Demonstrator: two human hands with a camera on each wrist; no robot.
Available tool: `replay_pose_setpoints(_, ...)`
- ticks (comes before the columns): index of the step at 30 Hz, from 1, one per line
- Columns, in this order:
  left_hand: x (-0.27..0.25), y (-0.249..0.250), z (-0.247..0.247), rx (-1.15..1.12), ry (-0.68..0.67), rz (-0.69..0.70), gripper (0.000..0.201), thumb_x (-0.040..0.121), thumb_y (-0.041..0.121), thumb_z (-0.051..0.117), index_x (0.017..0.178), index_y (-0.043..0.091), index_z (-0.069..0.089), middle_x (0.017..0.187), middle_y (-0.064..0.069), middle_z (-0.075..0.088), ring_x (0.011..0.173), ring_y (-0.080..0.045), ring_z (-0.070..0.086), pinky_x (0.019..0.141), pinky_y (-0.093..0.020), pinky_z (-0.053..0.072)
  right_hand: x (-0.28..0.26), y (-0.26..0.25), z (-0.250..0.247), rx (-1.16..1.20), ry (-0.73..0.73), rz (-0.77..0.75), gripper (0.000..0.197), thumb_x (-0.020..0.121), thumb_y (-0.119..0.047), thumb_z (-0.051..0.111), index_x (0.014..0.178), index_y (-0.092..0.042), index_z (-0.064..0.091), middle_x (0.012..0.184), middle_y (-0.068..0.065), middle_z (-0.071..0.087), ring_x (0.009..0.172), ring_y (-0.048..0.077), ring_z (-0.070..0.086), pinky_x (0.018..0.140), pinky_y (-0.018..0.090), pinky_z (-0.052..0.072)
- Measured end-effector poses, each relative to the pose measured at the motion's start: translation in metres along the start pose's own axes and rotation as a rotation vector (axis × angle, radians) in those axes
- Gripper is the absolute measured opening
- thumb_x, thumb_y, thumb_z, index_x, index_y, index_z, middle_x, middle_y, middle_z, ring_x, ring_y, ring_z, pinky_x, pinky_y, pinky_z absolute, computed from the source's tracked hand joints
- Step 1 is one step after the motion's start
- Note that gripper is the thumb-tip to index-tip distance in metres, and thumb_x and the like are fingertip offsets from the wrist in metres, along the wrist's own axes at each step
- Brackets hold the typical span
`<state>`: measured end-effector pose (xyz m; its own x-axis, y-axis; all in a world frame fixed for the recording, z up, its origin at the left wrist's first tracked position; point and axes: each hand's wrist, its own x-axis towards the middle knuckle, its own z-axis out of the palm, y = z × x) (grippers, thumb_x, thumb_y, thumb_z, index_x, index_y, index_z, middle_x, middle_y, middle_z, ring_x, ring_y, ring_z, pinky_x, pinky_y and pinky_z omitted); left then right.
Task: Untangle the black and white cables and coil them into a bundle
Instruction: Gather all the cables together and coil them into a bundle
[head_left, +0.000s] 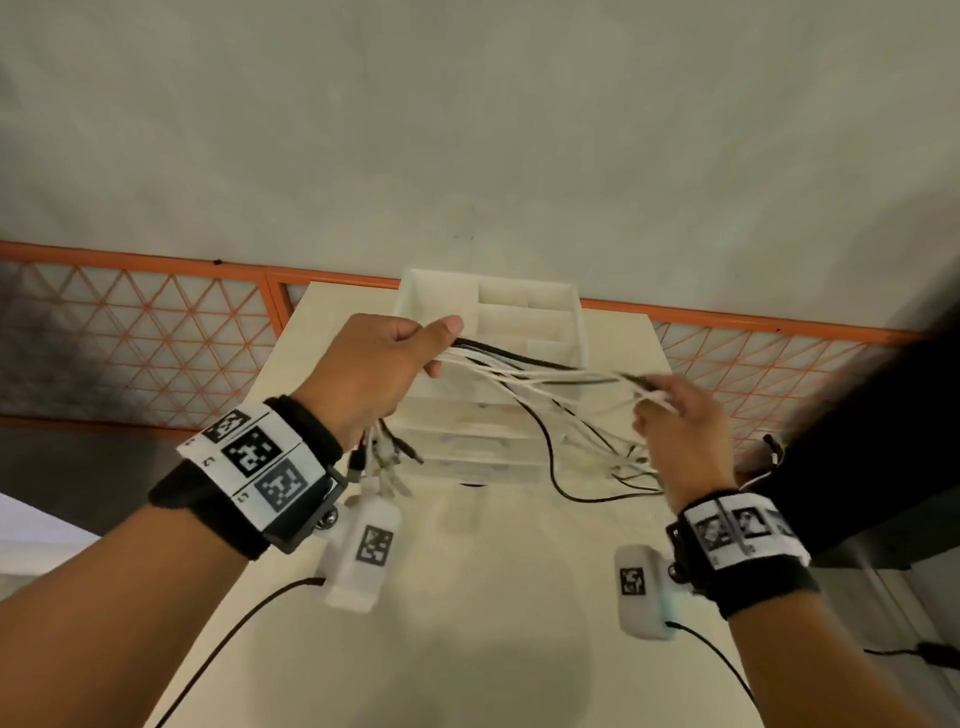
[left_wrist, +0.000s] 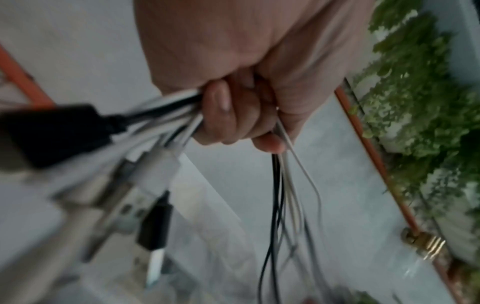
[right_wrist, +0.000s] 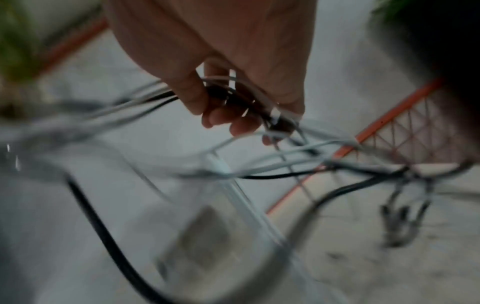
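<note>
Head view: left hand clenches the black and white cables near their plug ends; right hand pinches the strands farther along, above the white organizer. Light, limp and springy, they likely tangle easily; gripping just behind the plugs seems best.

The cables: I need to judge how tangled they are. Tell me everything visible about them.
The cables are thin, black and white, several crossing each other. They stretch in the air between the left hand, which grips them in a fist, and the right hand, which pinches the far part. Plug ends dangle below the left fist; slack loops hang under the right hand. Not yet coiled.
</note>
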<state>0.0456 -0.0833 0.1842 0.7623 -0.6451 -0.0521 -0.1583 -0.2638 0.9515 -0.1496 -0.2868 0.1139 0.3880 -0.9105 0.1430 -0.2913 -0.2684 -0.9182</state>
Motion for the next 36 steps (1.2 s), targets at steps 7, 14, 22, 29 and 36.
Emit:
replay_pose_setpoints(7, 0.009, 0.022, -0.025, -0.454, 0.146, -0.072, 0.040, 0.089, 0.041, 0.068, 0.064, 0.020, 0.046, 0.048, 0.007, 0.025, 0.042, -0.012, 0.019, 0.040, -0.024, 0.019, -0.009, 0.027, -0.019, -0.378, -0.119, -0.195, 0.042, 0.090, -0.034, 0.072, 0.060, -0.011, 0.053, 0.050, 0.006, 0.047, 0.052, 0.020, 0.043, 0.051, 0.032, 0.032)
replay_pose_setpoints(14, 0.001, 0.040, -0.006, -0.479, -0.002, 0.047, 0.058, 0.089, 0.043, 0.068, 0.038, 0.021, 0.047, 0.043, 0.008, 0.020, 0.039, -0.011, 0.015, 0.042, -0.024, 0.015, -0.032, 0.086, 0.012, -0.735, -0.498, 0.123, 0.034, 0.094, -0.047, 0.056, 0.080, -0.020, 0.073, 0.086, 0.005, 0.077, 0.094, 0.032, 0.070, 0.085, 0.038, 0.053)
replay_pose_setpoints(22, -0.004, -0.002, 0.001, -0.027, 0.331, -0.055, 0.058, 0.084, 0.050, 0.070, 0.052, 0.019, 0.033, 0.046, 0.004, 0.023, 0.045, -0.020, 0.024, 0.050, -0.027, 0.024, 0.007, -0.002, -0.025, -0.015, 0.052, -0.124, 0.024, 0.096, -0.013, 0.058, 0.077, -0.024, 0.070, 0.068, -0.007, 0.062, 0.062, 0.013, 0.053, 0.055, 0.027, 0.040)
replay_pose_setpoints(29, -0.004, 0.026, -0.029, -0.546, 0.456, 0.006, 0.046, 0.085, 0.040, 0.073, 0.057, 0.024, 0.041, 0.047, 0.006, 0.028, 0.040, -0.012, 0.021, 0.040, -0.024, 0.018, -0.011, 0.103, -0.028, -0.853, -0.331, 0.207, 0.029, 0.095, -0.042, 0.055, 0.104, -0.020, 0.072, 0.109, 0.013, 0.070, 0.105, 0.034, 0.065, 0.079, 0.032, 0.047)
replay_pose_setpoints(36, -0.004, 0.006, -0.008, -0.244, 0.438, 0.022, 0.057, 0.084, 0.047, 0.072, 0.046, 0.021, 0.038, 0.050, 0.000, 0.027, 0.036, -0.014, 0.022, 0.039, -0.022, 0.022, 0.003, 0.067, -0.017, 0.006, -0.113, 0.301, 0.026, 0.095, -0.009, 0.046, 0.098, -0.020, 0.068, 0.082, 0.008, 0.076, 0.060, 0.027, 0.068, 0.057, 0.035, 0.052)
